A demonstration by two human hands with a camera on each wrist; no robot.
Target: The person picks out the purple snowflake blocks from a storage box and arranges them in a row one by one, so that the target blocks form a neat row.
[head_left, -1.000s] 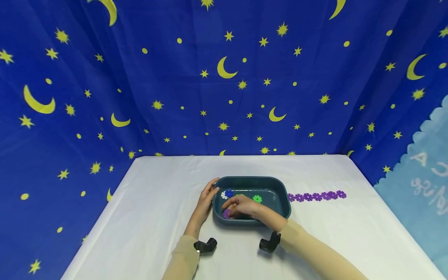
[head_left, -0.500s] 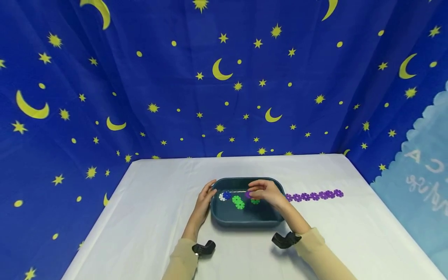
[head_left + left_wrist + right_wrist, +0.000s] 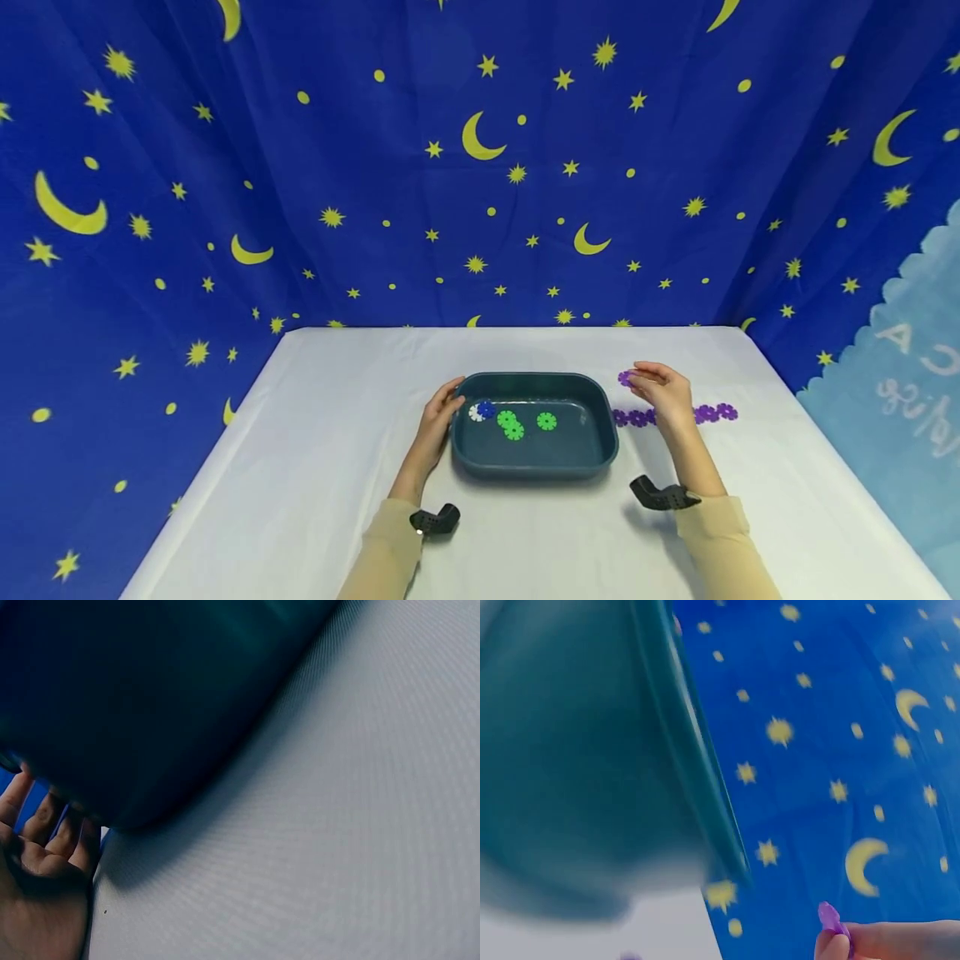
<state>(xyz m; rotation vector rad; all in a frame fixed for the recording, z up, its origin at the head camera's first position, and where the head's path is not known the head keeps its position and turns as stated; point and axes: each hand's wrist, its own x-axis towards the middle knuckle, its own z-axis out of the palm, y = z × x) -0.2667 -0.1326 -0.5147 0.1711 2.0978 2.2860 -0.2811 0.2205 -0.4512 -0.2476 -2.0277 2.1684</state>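
Note:
A dark teal plastic tub [image 3: 536, 468] stands on the white table. My left hand [image 3: 435, 421] holds it at its left end, with fingers along the outer wall and fingertips at the rim; the left wrist view shows several of these fingers [image 3: 64, 832]. To the right of the tub, my right hand [image 3: 666, 396] pinches a purple snowflake disc [image 3: 831, 918] between thumb and fingertips. Below that hand runs a row of purple snowflake discs [image 3: 726, 412], its middle partly hidden behind the hand. Inside the tub lie green snowflake discs [image 3: 547, 422], a blue one [image 3: 487, 409] and a white one [image 3: 476, 412].
The white tabletop [image 3: 315, 467] extends around the tub. A blue curtain [image 3: 405, 183] with yellow moons and stars hangs behind and at the sides. A light blue cloth [image 3: 911, 367] with white lettering hangs at the right.
My right hand has lifted a purple snowflake disc out of the tub and carried it rightward, over the purple row. My left hand stays on the tub's left end.

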